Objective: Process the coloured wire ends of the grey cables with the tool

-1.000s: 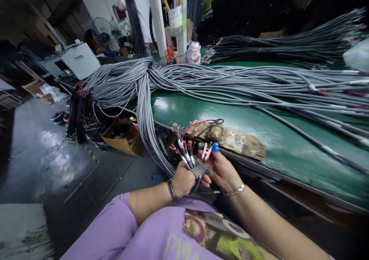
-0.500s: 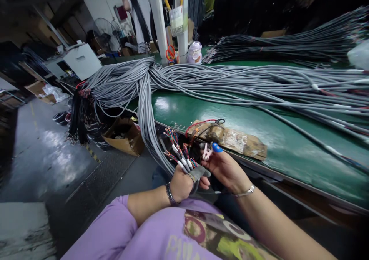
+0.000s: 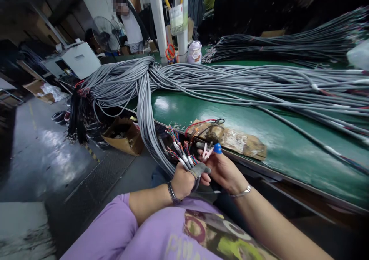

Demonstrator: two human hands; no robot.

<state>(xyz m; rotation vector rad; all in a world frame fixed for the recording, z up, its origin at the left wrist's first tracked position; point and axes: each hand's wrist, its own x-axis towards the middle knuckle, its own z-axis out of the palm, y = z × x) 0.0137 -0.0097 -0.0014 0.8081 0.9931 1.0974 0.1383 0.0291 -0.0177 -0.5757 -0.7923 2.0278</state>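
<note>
My left hand (image 3: 184, 180) is closed around several grey cables (image 3: 183, 164). White bands ring their upper ends, and thin coloured wires (image 3: 173, 133) with bare copper tips fan out above. Grey covering wraps the thumb. Just to the right, my right hand (image 3: 226, 171) is curled, with a blue cover on its thumb tip. A small pink clip (image 3: 206, 152) sits between its thumb and forefinger, close to the wire ends. The lower fingers come near my left thumb; whether they touch is unclear. Behind the hands a wooden board (image 3: 242, 141) bears a dark clamp-like part and red and black leads.
A long bundle of grey cables (image 3: 201, 75) crosses the green table (image 3: 178, 106) and hangs over its front edge. Black cables (image 3: 273, 47) lie farther back. A cardboard box (image 3: 127, 141) stands on the floor at left. Beyond the white post (image 3: 158, 18) is a person (image 3: 134, 25).
My hands have shifted only slightly; the pink clip now tilts more to the right beside my right thumb. The person in the background has turned and moved a little left.
</note>
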